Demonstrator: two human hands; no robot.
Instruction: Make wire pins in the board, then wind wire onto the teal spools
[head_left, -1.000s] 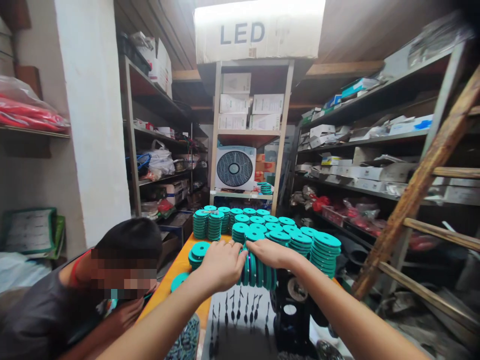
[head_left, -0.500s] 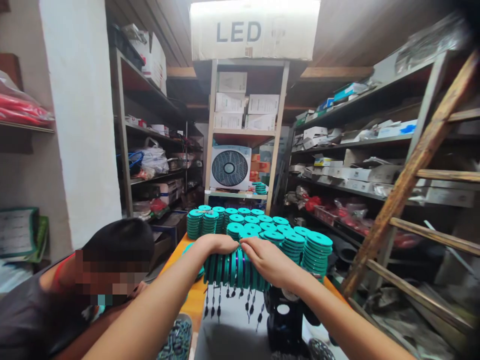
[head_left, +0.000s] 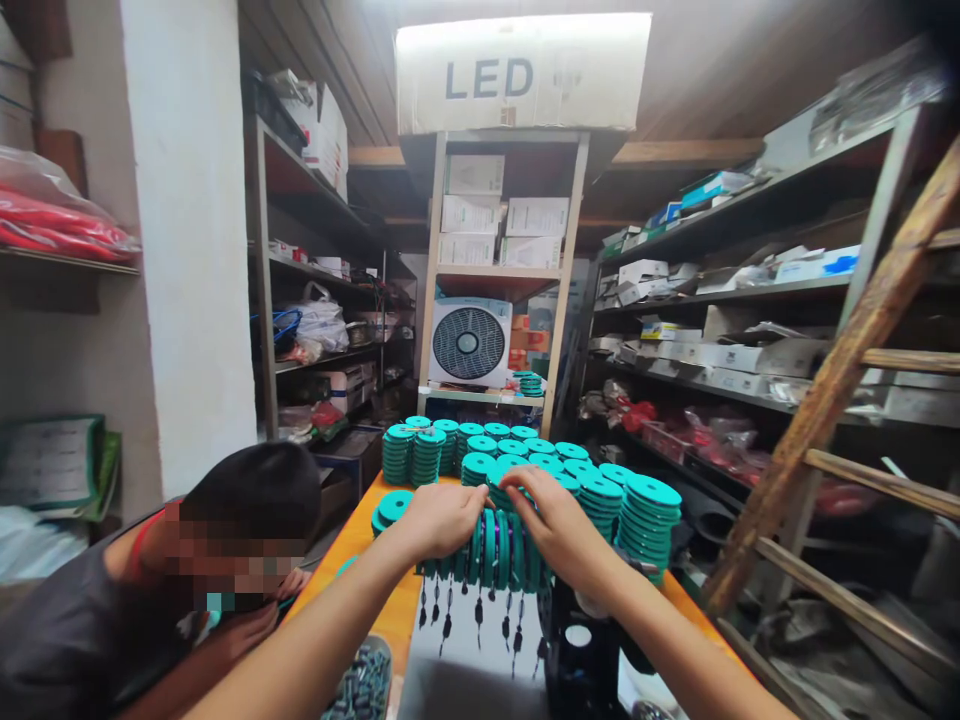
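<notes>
- Change from half a second back: the row of discs has been squeezed shorter, and the hands sit closer together on it; the view has also tipped slightly.
- Left hand: fingers curled over the left end of the row, clamped on it, thumb side towards the centre.
- Right hand: fingers bent over the right end and top of the row, pressing it towards the left hand, likewise closed on the discs.
- Row of discs: teal, stood on edge side by side, held between both hands just above the worktop's near end; black cords hang down beneath it.
- Stacks: teal discs piled flat in many columns on the orange worktop, directly behind the hands.
- Black stand: below the right wrist, at the worktop's near edge.
- Person: seated low at the left, head bowed beside the worktop.
- Room: metal shelves of boxes on both sides, a fan on the middle shelf, a box marked LED on top, a wooden ladder at the right.
</notes>
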